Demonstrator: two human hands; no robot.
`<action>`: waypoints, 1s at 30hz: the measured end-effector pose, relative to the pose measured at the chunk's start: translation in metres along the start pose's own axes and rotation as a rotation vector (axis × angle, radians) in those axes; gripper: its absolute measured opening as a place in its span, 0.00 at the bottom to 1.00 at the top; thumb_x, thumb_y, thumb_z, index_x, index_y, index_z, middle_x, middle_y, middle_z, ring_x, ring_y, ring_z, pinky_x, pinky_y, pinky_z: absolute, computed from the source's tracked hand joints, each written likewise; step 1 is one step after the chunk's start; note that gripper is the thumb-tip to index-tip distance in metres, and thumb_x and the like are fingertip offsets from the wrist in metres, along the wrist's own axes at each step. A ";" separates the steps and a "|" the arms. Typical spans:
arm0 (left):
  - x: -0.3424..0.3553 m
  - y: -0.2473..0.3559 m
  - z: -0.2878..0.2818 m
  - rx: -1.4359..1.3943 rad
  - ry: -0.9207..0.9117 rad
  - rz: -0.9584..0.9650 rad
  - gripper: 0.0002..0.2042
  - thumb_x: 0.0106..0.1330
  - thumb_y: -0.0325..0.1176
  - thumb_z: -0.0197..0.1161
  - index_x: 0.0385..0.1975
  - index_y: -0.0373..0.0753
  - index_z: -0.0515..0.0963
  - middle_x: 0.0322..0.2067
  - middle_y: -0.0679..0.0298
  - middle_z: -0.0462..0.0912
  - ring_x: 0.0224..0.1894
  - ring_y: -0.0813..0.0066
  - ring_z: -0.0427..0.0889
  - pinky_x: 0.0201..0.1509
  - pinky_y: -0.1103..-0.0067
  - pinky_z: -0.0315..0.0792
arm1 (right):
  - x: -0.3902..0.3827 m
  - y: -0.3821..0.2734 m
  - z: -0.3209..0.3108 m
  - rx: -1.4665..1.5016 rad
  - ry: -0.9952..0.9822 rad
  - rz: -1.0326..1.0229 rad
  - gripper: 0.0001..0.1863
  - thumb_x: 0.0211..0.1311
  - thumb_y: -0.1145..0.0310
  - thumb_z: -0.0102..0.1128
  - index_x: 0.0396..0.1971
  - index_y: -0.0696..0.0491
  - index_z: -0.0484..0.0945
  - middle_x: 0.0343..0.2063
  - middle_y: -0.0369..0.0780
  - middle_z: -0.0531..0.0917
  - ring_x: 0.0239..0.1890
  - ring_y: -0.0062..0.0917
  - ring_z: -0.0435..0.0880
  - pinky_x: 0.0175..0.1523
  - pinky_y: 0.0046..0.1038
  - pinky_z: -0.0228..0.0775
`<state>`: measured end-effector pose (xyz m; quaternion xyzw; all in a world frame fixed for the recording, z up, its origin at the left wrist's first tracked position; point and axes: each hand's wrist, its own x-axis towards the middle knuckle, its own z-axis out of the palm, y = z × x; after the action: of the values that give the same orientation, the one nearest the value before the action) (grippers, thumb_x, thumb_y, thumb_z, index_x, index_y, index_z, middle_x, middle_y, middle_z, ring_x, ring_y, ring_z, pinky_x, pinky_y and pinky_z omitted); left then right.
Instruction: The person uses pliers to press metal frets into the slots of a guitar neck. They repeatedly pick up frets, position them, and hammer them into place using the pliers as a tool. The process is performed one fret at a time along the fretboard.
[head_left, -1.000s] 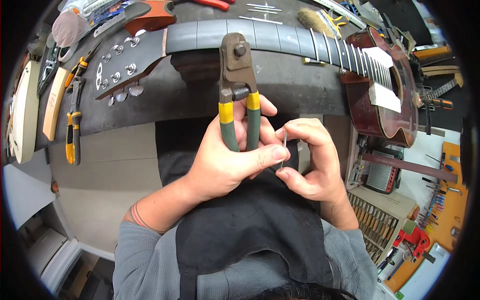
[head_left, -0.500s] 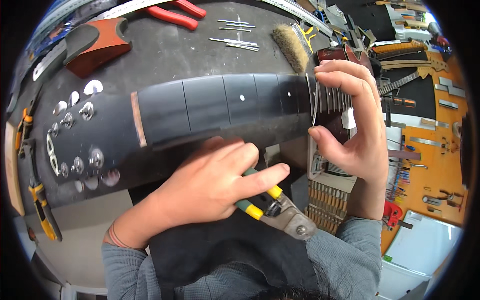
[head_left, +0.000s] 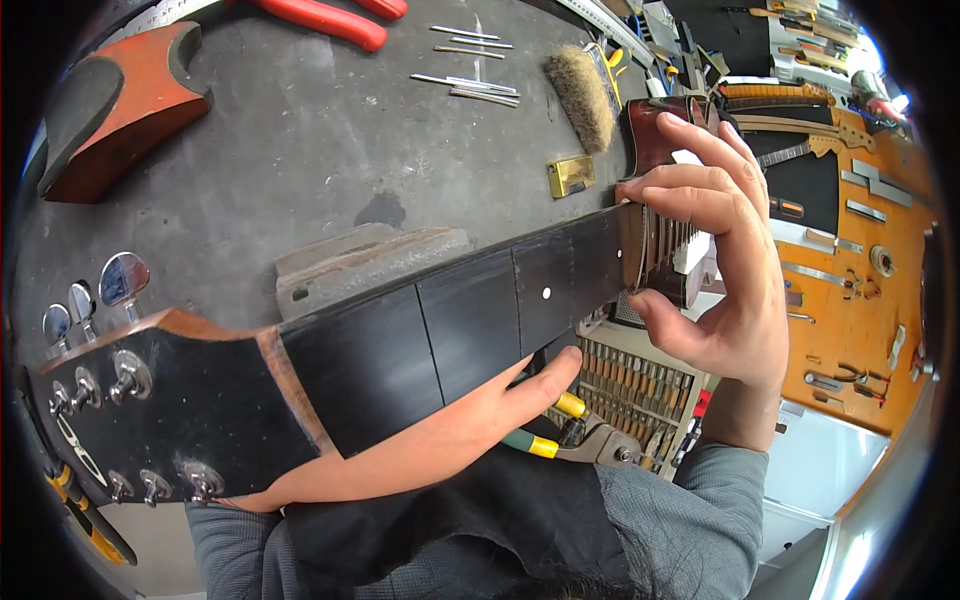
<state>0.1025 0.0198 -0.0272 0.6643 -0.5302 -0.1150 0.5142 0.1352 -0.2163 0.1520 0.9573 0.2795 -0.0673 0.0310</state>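
The guitar neck (head_left: 470,325) has swung nearer, baring surface (head_left: 310,140) behind; right hand (head_left: 735,275) straddles its edges, grip unclear; left hand (head_left: 485,420) clutches cutters (head_left: 608,446).

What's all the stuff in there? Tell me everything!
Guitar: one, reddish body, black neck, middle
Thin strip: one, silvery, across neck
Cutters: one, green and yellow handles, below neck
Bench: one, dark grey, beyond neck
Loose strips: several, silvery, on bench
Brush: one, tan, on bench
Small block: one, brassy, on bench
Curved block: one, red and black, upper left
Handles: two, red, top edge
Wall tools: many, mixed colours, right
Left hand: one, bare, holding cutters
Right hand: one, bare, holding thin strip
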 end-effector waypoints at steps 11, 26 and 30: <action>-0.004 -0.005 0.007 -0.181 -0.038 -0.018 0.39 0.61 0.14 0.59 0.78 0.36 0.68 0.40 0.58 0.70 0.40 0.66 0.78 0.46 0.74 0.75 | 0.004 0.001 0.001 -0.025 -0.023 0.005 0.31 0.48 0.59 0.77 0.54 0.51 0.82 0.50 0.40 0.92 0.76 0.49 0.75 0.85 0.64 0.41; -0.004 0.000 0.003 -0.224 -0.003 -0.055 0.37 0.65 0.14 0.57 0.78 0.36 0.68 0.51 0.52 0.77 0.49 0.61 0.82 0.54 0.73 0.77 | 0.004 -0.001 -0.001 -0.054 -0.055 0.021 0.31 0.48 0.58 0.77 0.55 0.50 0.83 0.51 0.39 0.92 0.75 0.45 0.75 0.85 0.63 0.41; -0.002 0.001 0.003 -0.229 -0.004 -0.055 0.36 0.67 0.14 0.57 0.78 0.37 0.68 0.54 0.51 0.78 0.51 0.60 0.83 0.57 0.72 0.77 | 0.003 -0.001 0.000 -0.046 -0.055 0.029 0.31 0.48 0.58 0.76 0.55 0.51 0.83 0.51 0.39 0.91 0.75 0.45 0.75 0.85 0.64 0.41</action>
<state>0.0990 0.0202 -0.0289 0.6153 -0.4963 -0.1903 0.5821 0.1370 -0.2141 0.1516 0.9581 0.2661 -0.0864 0.0617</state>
